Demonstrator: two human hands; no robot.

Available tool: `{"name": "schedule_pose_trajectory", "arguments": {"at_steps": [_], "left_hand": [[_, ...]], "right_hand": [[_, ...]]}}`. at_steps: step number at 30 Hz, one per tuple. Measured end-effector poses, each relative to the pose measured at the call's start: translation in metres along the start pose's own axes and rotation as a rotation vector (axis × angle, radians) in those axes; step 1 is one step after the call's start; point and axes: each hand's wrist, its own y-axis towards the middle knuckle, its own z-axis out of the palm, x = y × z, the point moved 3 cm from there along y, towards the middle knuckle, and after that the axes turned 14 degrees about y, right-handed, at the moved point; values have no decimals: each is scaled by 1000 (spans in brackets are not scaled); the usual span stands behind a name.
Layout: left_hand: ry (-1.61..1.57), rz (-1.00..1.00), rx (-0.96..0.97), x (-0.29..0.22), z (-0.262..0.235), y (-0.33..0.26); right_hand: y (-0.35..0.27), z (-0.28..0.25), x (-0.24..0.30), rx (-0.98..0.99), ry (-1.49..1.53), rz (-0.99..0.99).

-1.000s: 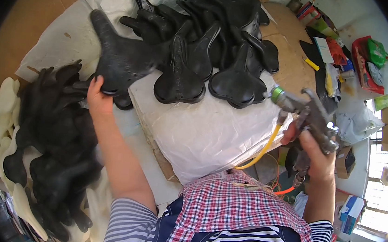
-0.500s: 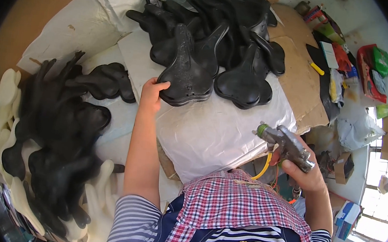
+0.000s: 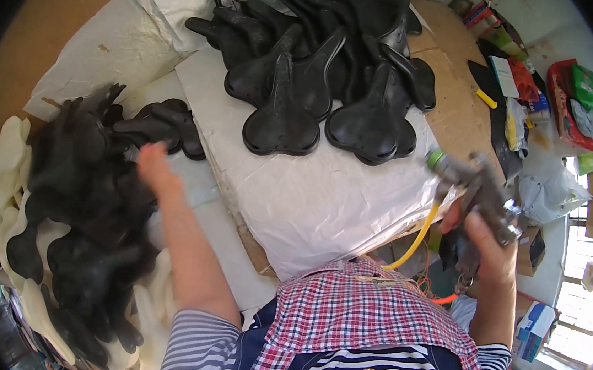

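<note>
My right hand (image 3: 486, 250), on the right, is wrapped round a metal spray gun (image 3: 478, 192) with a green ring at its front and a yellow hose (image 3: 412, 247) below. My left hand (image 3: 158, 172) is blurred by motion beside a heap of black bicycle saddles (image 3: 96, 194) at the left; its fingers are too smeared to read. Close by lies a smaller group of black saddles (image 3: 166, 126). On the table's white sheet (image 3: 323, 209), a glossy black saddle (image 3: 282, 128) rests at the near edge of a large pile, beside another saddle (image 3: 370, 124).
Cream-coloured saddle-shaped pieces (image 3: 6, 157) lie under and around the left heap. Brown cardboard (image 3: 450, 71) covers the table's right part, with a yellow-handled cutter (image 3: 487, 98) beyond. A red tray (image 3: 568, 104) and a clear plastic bag (image 3: 548, 198) are at the right.
My left hand has let go of the front saddle and swung left to the heap. That saddle now lies flat on the pile. The spray gun has moved right and up in my right hand.
</note>
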Motion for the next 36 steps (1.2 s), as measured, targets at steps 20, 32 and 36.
{"name": "schedule_pose_trajectory", "arguments": {"at_steps": [20,32,36], "left_hand": [[-218,-362,658,-49,100,-12],[281,-131,813,-77,252,-71],[-87,-93,660,-128,183,-72]], "right_hand": [[-5,-41,-6,-95,103,-11],[-5,-26,-34,139,113,32],[8,-15,-50,297,69,103]]}}
